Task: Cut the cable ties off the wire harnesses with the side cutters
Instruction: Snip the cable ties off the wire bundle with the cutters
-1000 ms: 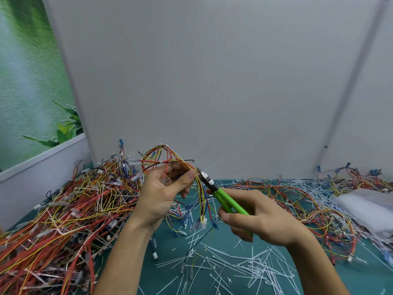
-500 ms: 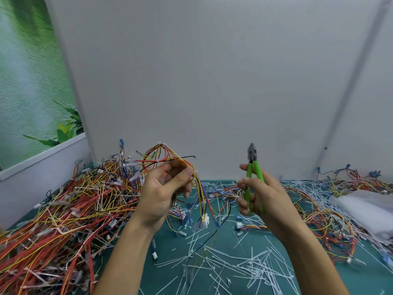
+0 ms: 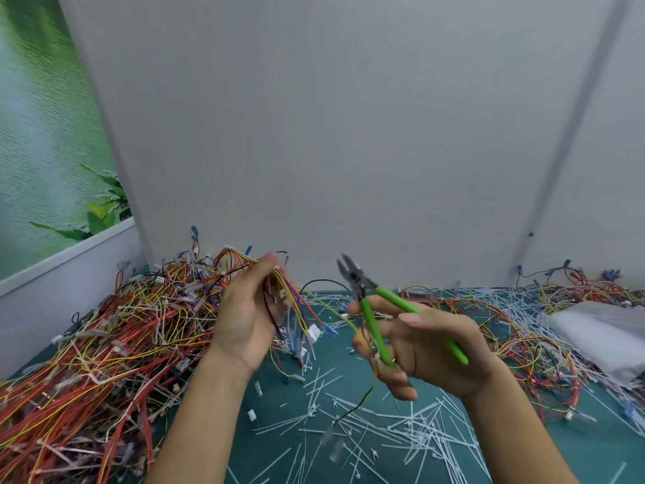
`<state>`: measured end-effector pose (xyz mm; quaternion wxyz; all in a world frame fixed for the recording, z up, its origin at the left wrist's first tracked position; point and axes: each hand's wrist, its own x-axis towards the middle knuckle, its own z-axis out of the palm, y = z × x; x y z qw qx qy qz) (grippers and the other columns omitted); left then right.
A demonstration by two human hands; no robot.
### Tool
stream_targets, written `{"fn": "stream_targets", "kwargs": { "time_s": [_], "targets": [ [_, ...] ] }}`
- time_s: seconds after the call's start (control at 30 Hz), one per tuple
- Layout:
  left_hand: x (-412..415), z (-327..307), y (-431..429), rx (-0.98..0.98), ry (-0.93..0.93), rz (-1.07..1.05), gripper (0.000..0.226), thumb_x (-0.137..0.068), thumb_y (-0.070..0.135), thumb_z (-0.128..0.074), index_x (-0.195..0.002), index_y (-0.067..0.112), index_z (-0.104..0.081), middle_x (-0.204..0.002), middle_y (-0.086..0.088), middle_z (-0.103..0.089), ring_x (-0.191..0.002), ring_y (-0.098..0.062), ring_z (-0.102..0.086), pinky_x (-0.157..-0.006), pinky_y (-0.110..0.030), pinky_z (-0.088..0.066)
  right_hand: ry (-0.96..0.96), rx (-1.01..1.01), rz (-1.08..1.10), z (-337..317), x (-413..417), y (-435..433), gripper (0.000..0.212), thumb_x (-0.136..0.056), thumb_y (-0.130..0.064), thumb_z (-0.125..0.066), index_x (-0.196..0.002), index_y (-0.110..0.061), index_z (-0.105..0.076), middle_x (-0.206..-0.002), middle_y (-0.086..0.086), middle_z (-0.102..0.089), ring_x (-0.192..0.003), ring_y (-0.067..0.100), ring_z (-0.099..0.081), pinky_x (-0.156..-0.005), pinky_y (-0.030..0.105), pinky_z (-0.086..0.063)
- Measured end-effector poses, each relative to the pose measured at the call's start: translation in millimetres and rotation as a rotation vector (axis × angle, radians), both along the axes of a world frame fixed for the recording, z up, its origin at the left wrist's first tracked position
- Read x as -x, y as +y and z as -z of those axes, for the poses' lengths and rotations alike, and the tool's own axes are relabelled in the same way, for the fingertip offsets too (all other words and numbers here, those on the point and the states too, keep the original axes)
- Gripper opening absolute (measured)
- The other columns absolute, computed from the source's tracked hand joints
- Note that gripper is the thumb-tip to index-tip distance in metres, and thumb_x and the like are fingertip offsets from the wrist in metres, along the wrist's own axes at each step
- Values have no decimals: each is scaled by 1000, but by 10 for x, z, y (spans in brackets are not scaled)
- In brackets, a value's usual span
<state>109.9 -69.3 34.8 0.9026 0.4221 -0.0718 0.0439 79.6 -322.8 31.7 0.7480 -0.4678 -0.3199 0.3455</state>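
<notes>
In the head view, the left hand (image 3: 244, 319) is in the lower centre of the frame with its palm turned to the camera. Its fingers pinch a thin harness of red, yellow, blue and black wires (image 3: 291, 298), and the white plastic connectors (image 3: 314, 333) of this harness hang just right of the hand. Further right, the right hand (image 3: 429, 351) grips the green-handled side cutters (image 3: 366, 309). The handles are spread and the dark metal jaws stand a little open, pointing up, apart from the held harness. A large heap of red and yellow wire harnesses (image 3: 104, 351) fills the lower left. Many cut white cable ties (image 3: 401, 434) lie on the teal table mat (image 3: 335, 368) below the hands. A white plastic bag (image 3: 600, 330) lies at the right edge.
</notes>
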Motion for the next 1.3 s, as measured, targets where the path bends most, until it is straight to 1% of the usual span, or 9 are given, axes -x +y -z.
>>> {"fn": "stream_targets", "kwargs": {
  "time_s": [0.17,0.33,0.47,0.6,0.73,0.87,1.0,1.13,1.3],
  "targets": [
    [-32,120,86,-688,138,-144,37,-86,36,-74,-100,2,-74,-102,-15,-75,-88,-22,-69,-67,-32,-62,56,-134,150,-34,-6,-26,63,-86,-25,-72,-143,-6,-54,-114,16,-58,-79,29,-55,-59,35,-49],
    [22,131,109,-1417,151,-160,63,-89,66,-60,-71,6,-64,-57,1,-52,-53,-15,-47,-59,-31,-40,-9,-62,382,-38,-4,47,68,-74,-17,-79,-137,1,-60,-127,15,-63,-73,25,-61,-57,36,-47],
    [181,94,106,-1845,204,-132,62,-90,74,-50,-64,18,-38,-54,3,-38,-46,-16,-36,-51,-33,-28,-81,57,478,-29,11,106,57,-76,-18,-75,-131,-7,-68,-117,8,-68,-81,26,-64,-59,36,-49],
    [354,-62,73,-1733,169,-150,72,-92,74,-44,-60,11,-58,-53,-10,-60,-49,-29,-58,-62,-39,-57,-133,110,505,-20,29,142,55,-76,-21,-77,-130,-12,-69,-123,2,-69,-83,24,-63,-60,36,-49],
    [454,-137,-30,-1721,-7,-507,76,-92,71,-46,-47,10,-49,-38,-2,-45,-41,-24,-48,-51,-32,-46,-158,121,493,-36,41,169,53,-78,-22,-75,-130,-13,-69,-140,10,-63,-83,24,-63,-60,34,-49],
    [403,-120,-151,-1291,-118,-249,57,-92,68,-53,-70,20,-75,-61,-1,-70,-56,-19,-70,-62,-35,-58,-170,144,495,-24,56,206,52,-78,-22,-75,-129,-13,-69,-128,14,-65,-84,26,-64,-62,37,-48],
    [320,-27,-293,-1083,-87,-50,50,-90,58,-62,-79,11,-73,-53,-6,-45,-44,-16,-49,-43,-19,-40,-216,173,486,-14,61,248,51,-82,-20,-73,-132,-15,-68,-136,18,-62,-89,29,-66,-66,40,-48],
    [282,8,-367,-923,-40,-12,35,-97,34,-68,-77,5,-70,-52,-1,-47,-43,-14,-44,-44,-19,-33,-272,227,554,-15,80,277,43,-85,-15,-69,-128,-22,-71,-126,16,-69,-93,29,-70,-65,38,-50],
    [298,7,-422,-858,-36,-3,31,-97,25,-66,-82,-2,-74,-55,-1,-54,-47,-15,-47,-47,-24,-36,-437,450,796,-33,126,355,49,-82,-34,-71,-130,-28,-64,-100,-15,-75,-74,5,-69,-61,21,-50]
  ]
}}
